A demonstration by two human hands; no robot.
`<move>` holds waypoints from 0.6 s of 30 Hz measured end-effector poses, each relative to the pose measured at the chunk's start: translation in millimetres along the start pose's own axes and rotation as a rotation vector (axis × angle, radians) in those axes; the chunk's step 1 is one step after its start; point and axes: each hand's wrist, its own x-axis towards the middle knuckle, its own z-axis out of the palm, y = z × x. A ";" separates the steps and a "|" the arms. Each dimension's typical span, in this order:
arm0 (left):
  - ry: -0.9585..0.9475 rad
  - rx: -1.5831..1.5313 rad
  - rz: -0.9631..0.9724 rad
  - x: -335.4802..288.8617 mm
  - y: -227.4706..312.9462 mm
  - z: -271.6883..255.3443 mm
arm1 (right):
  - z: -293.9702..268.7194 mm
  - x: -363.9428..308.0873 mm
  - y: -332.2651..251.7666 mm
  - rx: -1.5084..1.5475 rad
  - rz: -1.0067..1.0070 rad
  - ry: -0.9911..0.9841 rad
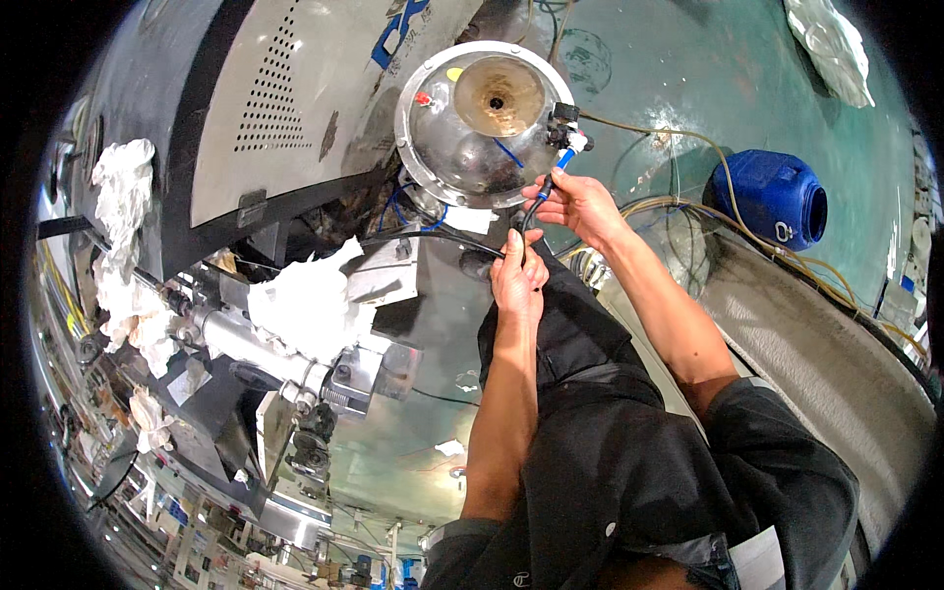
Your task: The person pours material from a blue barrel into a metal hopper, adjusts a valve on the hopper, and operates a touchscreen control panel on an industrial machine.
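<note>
1. Dark work clothes loom closest; past them, a black hose sits beside the domed metal vessel.
2. Left hand curls closed around the hose; right hand, half open, pinches its upper end.
3. Lining up seems underway; next calls for steadiness.
4. Hose looks slim, bent, below blue tubing.

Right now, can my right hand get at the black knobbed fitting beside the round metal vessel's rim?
Probably yes: your right hand is close to the black knobbed fitting, and nothing seems to block it, though its grip on the slim blue-and-black tubing would likely need loosening.
</note>
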 end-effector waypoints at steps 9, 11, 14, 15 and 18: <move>0.063 0.330 0.149 5.5 -2.2 13.7 | 16.7 -6.8 0.9 -0.139 -0.043 0.127; 0.055 0.339 0.132 5.2 -2.2 13.6 | 19.2 -5.1 -0.3 -0.185 -0.040 0.117; 0.025 0.361 0.085 6.3 -2.2 11.4 | 12.0 -4.8 -0.4 -0.199 -0.032 0.105; 0.026 0.347 0.068 6.7 -1.5 9.8 | 10.9 -4.4 -0.8 -0.228 -0.027 0.112; 0.011 0.294 0.005 6.5 5.9 12.1 | 8.9 -3.2 0.2 -0.261 -0.027 0.118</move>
